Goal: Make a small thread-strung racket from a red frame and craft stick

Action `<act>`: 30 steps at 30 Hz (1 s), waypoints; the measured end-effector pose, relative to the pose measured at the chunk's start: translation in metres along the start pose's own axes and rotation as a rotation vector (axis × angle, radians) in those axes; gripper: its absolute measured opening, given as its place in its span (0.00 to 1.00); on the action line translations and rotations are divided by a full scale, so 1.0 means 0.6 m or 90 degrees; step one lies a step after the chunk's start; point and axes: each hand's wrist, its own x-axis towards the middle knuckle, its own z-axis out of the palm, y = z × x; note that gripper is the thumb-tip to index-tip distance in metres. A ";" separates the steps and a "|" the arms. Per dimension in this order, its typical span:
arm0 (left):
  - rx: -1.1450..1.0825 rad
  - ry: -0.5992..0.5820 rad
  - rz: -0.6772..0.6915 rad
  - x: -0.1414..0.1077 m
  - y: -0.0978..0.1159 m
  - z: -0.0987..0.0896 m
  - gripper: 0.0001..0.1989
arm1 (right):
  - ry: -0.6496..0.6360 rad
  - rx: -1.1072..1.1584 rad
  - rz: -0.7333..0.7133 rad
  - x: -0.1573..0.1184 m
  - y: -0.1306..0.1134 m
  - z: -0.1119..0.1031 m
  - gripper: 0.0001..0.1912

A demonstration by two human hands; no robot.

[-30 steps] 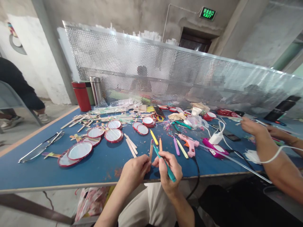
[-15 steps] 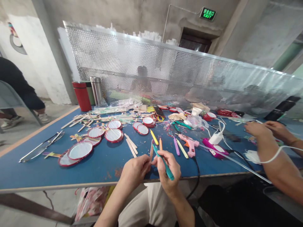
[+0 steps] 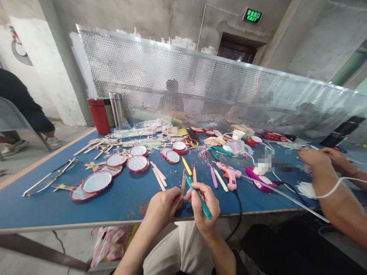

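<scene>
A craft workshop: bare concrete walls, a glue gun (image 3: 230, 175) and craft sticks (image 3: 158, 176) on a shared blue worktable (image 3: 120, 198).

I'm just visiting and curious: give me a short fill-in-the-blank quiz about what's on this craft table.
1. The right hand holds a ____ stick.
2. The left hand pinches a plain ____ stick.
3. The pink glue gun lies on a ____ table.
4. Beside the steel flask stands a ____ flask.

Missing words: teal; wooden; blue; red

We read "EXIT" in green on the lit sign (image 3: 251, 16) above the doorway (image 3: 235, 51); its upper characters are too small to read.
</scene>
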 end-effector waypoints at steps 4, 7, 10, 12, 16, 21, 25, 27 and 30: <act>0.000 0.006 0.003 0.000 -0.001 0.001 0.11 | -0.014 -0.012 -0.001 0.000 0.001 -0.001 0.08; -0.011 0.008 0.005 0.000 0.000 0.001 0.11 | -0.021 -0.016 0.001 -0.001 0.002 -0.001 0.08; -0.014 0.006 0.005 0.000 0.000 0.000 0.10 | -0.008 -0.010 0.000 -0.002 0.002 -0.001 0.08; -0.013 0.007 0.004 0.000 -0.001 0.000 0.10 | 0.001 -0.001 -0.002 -0.001 0.002 0.000 0.08; -0.011 0.008 0.002 0.000 -0.003 0.002 0.10 | -0.013 0.003 0.003 -0.001 0.002 -0.001 0.08; -0.021 0.002 -0.005 0.000 0.000 0.000 0.11 | 0.020 -0.004 0.016 -0.002 0.003 0.001 0.08; -0.019 0.002 -0.006 -0.001 0.002 -0.001 0.11 | 0.036 0.025 0.040 -0.002 0.002 0.001 0.07; -0.014 0.003 -0.006 -0.001 0.001 -0.001 0.11 | 0.022 0.016 0.023 -0.001 0.000 0.001 0.07; -0.007 0.003 -0.002 0.000 0.000 0.000 0.11 | 0.001 -0.006 0.003 0.000 -0.002 0.000 0.07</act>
